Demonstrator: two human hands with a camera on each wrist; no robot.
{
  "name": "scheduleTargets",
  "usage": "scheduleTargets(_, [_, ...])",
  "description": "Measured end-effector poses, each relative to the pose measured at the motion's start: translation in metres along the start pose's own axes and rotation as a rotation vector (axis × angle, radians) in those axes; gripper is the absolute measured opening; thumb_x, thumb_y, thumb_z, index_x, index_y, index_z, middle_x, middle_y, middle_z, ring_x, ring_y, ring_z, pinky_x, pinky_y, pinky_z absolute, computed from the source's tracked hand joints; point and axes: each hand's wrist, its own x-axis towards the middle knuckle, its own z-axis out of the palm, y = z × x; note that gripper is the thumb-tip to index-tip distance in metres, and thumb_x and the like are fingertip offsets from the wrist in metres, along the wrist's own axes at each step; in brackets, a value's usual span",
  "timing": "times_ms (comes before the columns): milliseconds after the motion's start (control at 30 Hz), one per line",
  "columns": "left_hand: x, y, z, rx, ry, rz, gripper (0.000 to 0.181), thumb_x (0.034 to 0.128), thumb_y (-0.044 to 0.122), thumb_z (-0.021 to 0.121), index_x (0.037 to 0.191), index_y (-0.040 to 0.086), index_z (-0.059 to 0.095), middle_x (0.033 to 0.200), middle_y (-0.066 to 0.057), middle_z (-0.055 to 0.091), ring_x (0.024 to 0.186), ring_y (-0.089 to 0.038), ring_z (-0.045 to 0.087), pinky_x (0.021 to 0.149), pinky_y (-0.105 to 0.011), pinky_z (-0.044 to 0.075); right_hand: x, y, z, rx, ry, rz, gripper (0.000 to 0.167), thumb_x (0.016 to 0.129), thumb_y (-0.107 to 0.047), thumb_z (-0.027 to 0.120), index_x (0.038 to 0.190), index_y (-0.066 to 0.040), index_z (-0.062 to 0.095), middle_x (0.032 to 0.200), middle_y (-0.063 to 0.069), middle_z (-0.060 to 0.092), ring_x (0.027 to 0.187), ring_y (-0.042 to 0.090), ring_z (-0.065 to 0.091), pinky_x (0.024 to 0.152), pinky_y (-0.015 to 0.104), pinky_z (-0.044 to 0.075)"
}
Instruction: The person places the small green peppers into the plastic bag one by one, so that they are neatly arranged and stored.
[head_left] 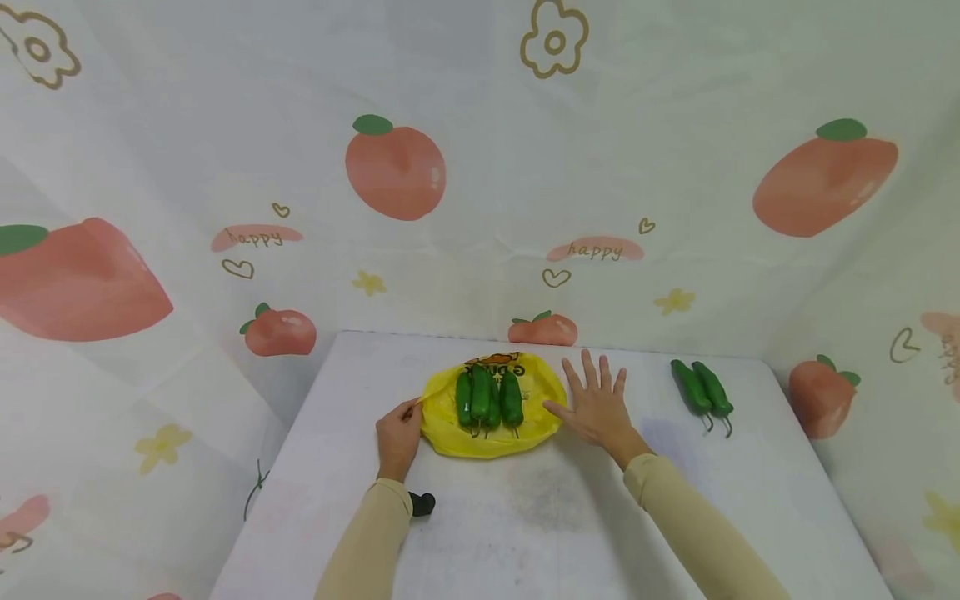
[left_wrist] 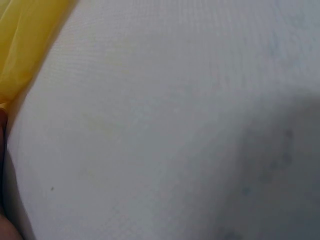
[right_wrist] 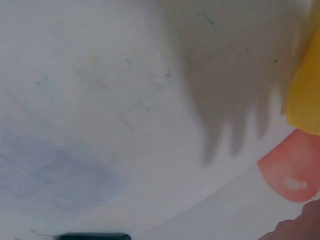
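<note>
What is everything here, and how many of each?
Table: one, white, low centre
Cloth: count unclear, white with fruit prints, around table
Bag: one, yellow, on the table
Peppers: four, green, on the bag
Other peppers: two, green, right of the bag
Cord: one, dark, by the table's left edge
Unclear object: one, black, on the table, partly hidden
Sleeves: two, beige, at the bottom
Left hand: one, pinching the bag's left edge
Right hand: one, spread at the bag's right edge
</note>
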Motion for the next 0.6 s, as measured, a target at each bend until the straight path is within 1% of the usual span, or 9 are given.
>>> scheduleTargets(167, [0.0, 0.001, -0.001, -0.011, 0.018, 0.021, 0.025, 0.0993, 0.026, 0.066, 0.113, 0.012, 0.08, 0.098, -0.007, 0.08, 0.083, -0.017, 0.069, 0.072, -0.019, 0.053, -0.001, 0.012, 0.002, 0.025, 0.023, 0.011, 0.095, 0.094, -0.072, 0.048, 0.165, -0.016, 0.017, 0.171, 0.022, 0.003, 0.155, 0.055, 0.004, 0.118, 0.077, 0.001])
scheduleTargets(267, [0.001, 0.001, -0.001, -0.014, 0.025, 0.032, 0.025, 0.099, 0.027, 0.066, 0.113, 0.011, 0.08, 0.096, -0.007, 0.08, 0.081, -0.017, 0.068, 0.071, -0.019, 0.053, -0.001, 0.019, 0.004, 0.026, 0.035, 0.023, 0.096, 0.094, -0.074, 0.046, 0.165, -0.016, 0.018, 0.171, 0.023, 0.005, 0.154, 0.055, 0.004, 0.118, 0.077, 0.0])
scheduleTargets(400, [0.001, -0.001, 0.0, -0.009, 0.022, 0.031, 0.025, 0.0991, 0.027, 0.066, 0.113, 0.011, 0.08, 0.096, -0.007, 0.08, 0.079, -0.015, 0.067, 0.07, -0.017, 0.052, -0.004, 0.027, 0.006, 0.019, 0.037, 0.046, 0.096, 0.093, -0.075, 0.045, 0.164, -0.015, 0.02, 0.171, 0.023, 0.007, 0.154, 0.055, 0.006, 0.118, 0.077, 0.0])
scheduleTargets(600, [-0.001, -0.001, 0.0, -0.027, 0.008, 0.012, 0.025, 0.0992, 0.026, 0.066, 0.114, 0.011, 0.079, 0.099, -0.008, 0.079, 0.083, -0.017, 0.068, 0.071, -0.016, 0.052, -0.007, 0.036, 0.004, 0.028, 0.061, 0.067, 0.094, 0.094, -0.07, 0.049, 0.163, -0.013, 0.023, 0.169, 0.026, 0.011, 0.152, 0.056, 0.011, 0.117, 0.078, 0.003])
